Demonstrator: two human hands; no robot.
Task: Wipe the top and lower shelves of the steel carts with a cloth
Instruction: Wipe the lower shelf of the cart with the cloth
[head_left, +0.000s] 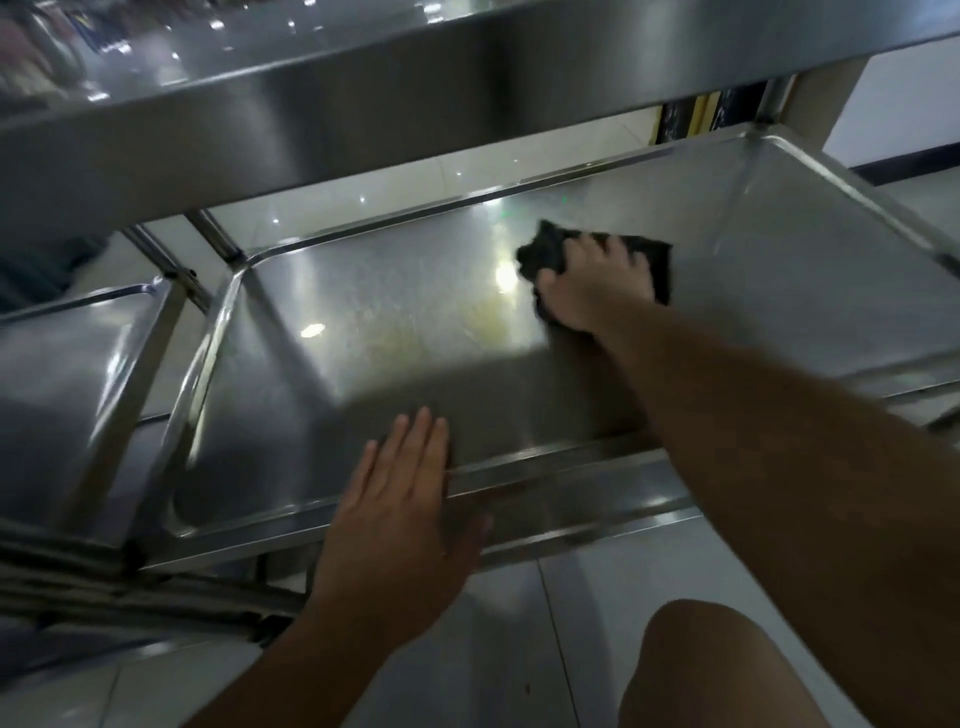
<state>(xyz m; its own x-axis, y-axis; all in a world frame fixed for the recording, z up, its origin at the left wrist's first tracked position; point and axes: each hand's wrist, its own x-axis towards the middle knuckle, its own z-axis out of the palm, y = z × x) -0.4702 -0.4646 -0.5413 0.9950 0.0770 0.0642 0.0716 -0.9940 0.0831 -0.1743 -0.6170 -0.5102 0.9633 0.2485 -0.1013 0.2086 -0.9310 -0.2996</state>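
Note:
I look under a steel cart's top shelf (363, 119) at its lower shelf (363, 322), a shiny tray with a raised rim. My right hand (592, 286) reaches far in and presses a dark cloth (649, 260) flat on the shelf's far right part; the cloth shows around my fingers. My left hand (400, 499) rests flat, fingers straight, on the shelf's near rim. A yellowish smear lies on the shelf left of the cloth.
A second steel cart's lower shelf (62, 374) stands close on the left, its legs beside this cart's legs (218, 244). The tiled floor (519, 649) lies below, with my bare knee (701, 670) at the bottom. A pale wall or cabinet (909, 104) stands at the far right.

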